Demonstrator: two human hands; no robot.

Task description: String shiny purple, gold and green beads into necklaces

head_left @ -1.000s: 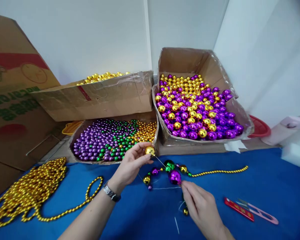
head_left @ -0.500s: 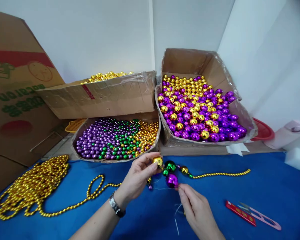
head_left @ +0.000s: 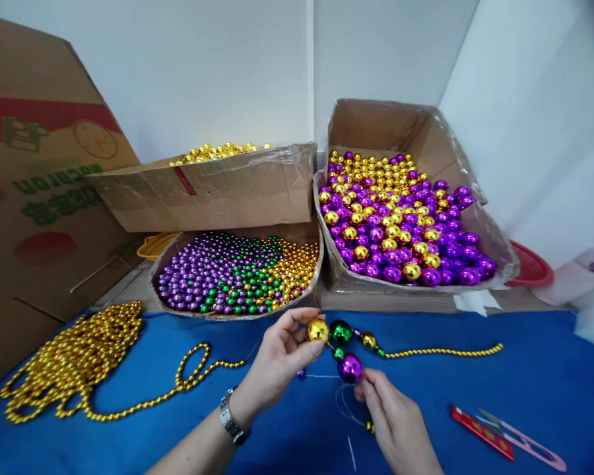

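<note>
The left hand (head_left: 280,356), a metal watch (head_left: 232,422) on its wrist, pinches a large gold ball (head_left: 318,330) between thumb and fingertips, just above the blue table (head_left: 525,389). That ball touches a large green ball (head_left: 340,331), which sits beside a smaller gold ball (head_left: 369,340) and small green beads; from there a thin gold bead strand (head_left: 445,351) runs off to the right along the table. The right hand (head_left: 396,422) comes in from below, its fingertips closed on the underside of a large purple ball (head_left: 350,367) that hangs just under the green one. A fine white thread (head_left: 344,409) loops on the cloth between the two hands. At the left of the table lies a heap of gold bead chains (head_left: 74,359), with one loop trailing toward the left wrist. Behind the hands stands a low cardboard tray (head_left: 237,315) of small purple, green and gold beads; above it a box (head_left: 218,191) heaped with gold beads, and to the right a bigger open box (head_left: 416,132) of larger purple and gold balls. Near the right edge of the table lie a red strip (head_left: 481,432) and pink thread snips (head_left: 529,443), close together, well apart from the hands
</note>
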